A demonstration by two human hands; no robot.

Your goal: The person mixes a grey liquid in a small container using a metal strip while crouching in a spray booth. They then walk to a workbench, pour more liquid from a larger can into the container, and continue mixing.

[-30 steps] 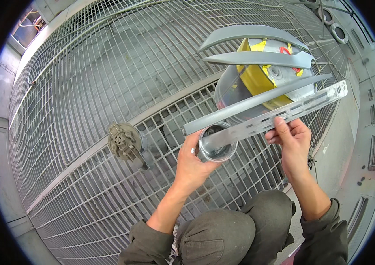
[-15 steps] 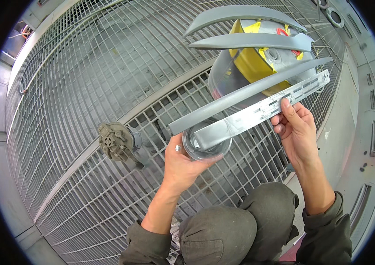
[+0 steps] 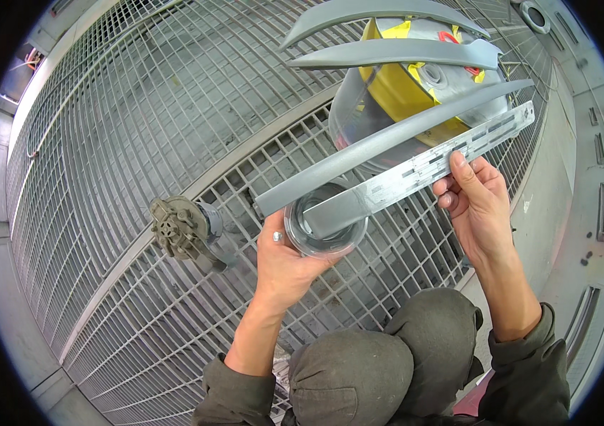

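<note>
My left hand (image 3: 284, 266) is wrapped round a clear plastic cup (image 3: 341, 246) from its near left side. In my right hand (image 3: 474, 195), thumb on top and fingers beneath, is a flat slotted metal mixing stick (image 3: 405, 177). It slants down to the left, its broad grey-wetted end at the cup's mouth. I cannot tell how deep that end reaches. Just beyond the stick, a long grey trim strip (image 3: 359, 160) runs nearly parallel, its near end close to the cup's far rim. The cup's contents are mostly hidden.
Two curved grey trim pieces (image 3: 394, 53) lie across a translucent tub (image 3: 348, 121) with yellow sheeting and tape. A dirty brown round-headed device (image 3: 181, 231) stands on the metal floor grating (image 3: 259, 153) at left. My bent knees (image 3: 352, 369) are close below the cup.
The cup, left hand and stick's wetted end sit slightly further left and up in the picture. The whole scene has shifted a little too. Both grips stay the same.
</note>
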